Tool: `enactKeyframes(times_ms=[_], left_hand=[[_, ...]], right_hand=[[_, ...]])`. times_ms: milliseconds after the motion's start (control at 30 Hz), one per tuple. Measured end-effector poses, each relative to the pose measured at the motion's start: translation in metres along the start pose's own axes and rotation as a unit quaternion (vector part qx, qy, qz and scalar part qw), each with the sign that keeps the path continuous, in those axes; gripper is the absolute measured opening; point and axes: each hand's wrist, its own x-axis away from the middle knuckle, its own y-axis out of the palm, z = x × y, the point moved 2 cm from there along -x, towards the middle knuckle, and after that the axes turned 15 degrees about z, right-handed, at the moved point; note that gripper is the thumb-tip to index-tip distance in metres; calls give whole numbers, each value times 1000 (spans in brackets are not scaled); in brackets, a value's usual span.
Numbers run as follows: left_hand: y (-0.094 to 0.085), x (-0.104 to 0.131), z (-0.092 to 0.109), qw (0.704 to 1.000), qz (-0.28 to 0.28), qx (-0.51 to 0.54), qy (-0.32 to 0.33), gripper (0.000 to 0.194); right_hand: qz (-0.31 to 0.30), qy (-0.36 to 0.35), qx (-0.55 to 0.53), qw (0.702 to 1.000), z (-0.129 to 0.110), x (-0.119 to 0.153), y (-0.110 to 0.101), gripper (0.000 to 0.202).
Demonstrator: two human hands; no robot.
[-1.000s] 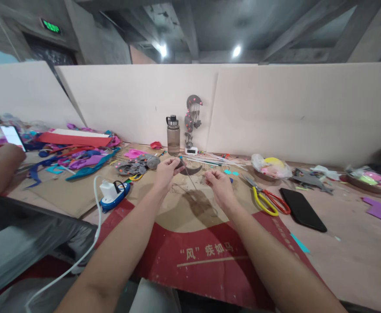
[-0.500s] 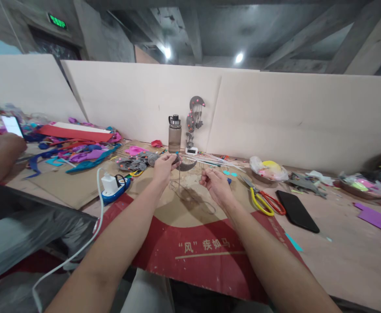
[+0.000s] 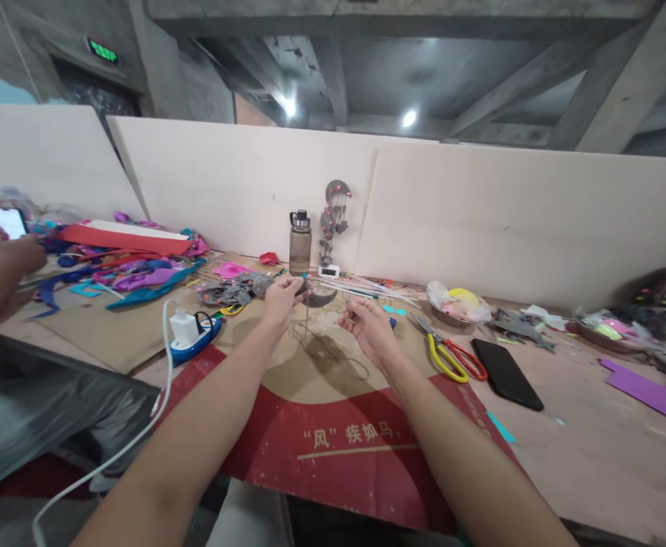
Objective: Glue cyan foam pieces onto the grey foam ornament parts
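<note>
My left hand (image 3: pixel 283 298) pinches a small dark grey felt piece, from which a grey cord (image 3: pixel 309 311) hangs down and loops over the brown and red board (image 3: pixel 333 406). A grey crescent shape (image 3: pixel 322 297) shows just right of those fingers. To the right, my right hand (image 3: pixel 367 323) is raised above the board with its fingertips pressed together; what they hold, if anything, is too small to make out. Grey felt pieces with pink dots (image 3: pixel 227 290) lie left of my left hand.
Scissors (image 3: pixel 447 353) and a black phone (image 3: pixel 507 374) lie at the right. Behind my hands stand a bottle (image 3: pixel 300 245) and a small white clock (image 3: pixel 328 271). At left are a blue power strip (image 3: pixel 196 342), felt scraps and another person's hand (image 3: pixel 17 254).
My right hand has turned slightly, its fingers still together. The crescent sits a little lower beside my left hand. The whole view has shifted somewhat.
</note>
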Motion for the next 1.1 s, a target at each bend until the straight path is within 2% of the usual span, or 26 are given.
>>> enactKeyframes(times_ms=[167, 333, 433, 500, 633, 767, 900, 967, 1100], left_hand=[[0, 2, 0, 1000, -1, -9, -10, 19], [2, 4, -2, 1000, -13, -14, 11, 21], [6, 12, -1, 996, -25, -62, 63, 22], [9, 21, 0, 985, -37, -123, 119, 20], [14, 38, 3, 943, -56, -222, 242, 11], [17, 49, 4, 917, -80, -250, 301, 7], [19, 50, 4, 925, -79, -252, 275, 9], [19, 48, 2, 944, -84, -228, 224, 13], [22, 47, -6, 980, -127, -130, 79, 20]], right_hand=[[-9, 0, 9, 1000, 2, -2, -2, 31], [-7, -47, 43, 998, 4, -4, -2, 28], [9, -103, 76, 992, 9, -4, -2, 34], [8, -116, 82, 990, 15, -4, 0, 43], [-9, -87, 59, 994, 30, -4, 4, 53], [0, -77, 41, 996, 36, -4, 10, 54], [9, -106, 110, 988, 30, 0, 13, 33], [12, -121, 144, 982, 26, 2, 13, 24], [40, -156, 174, 971, 18, 2, 8, 22]])
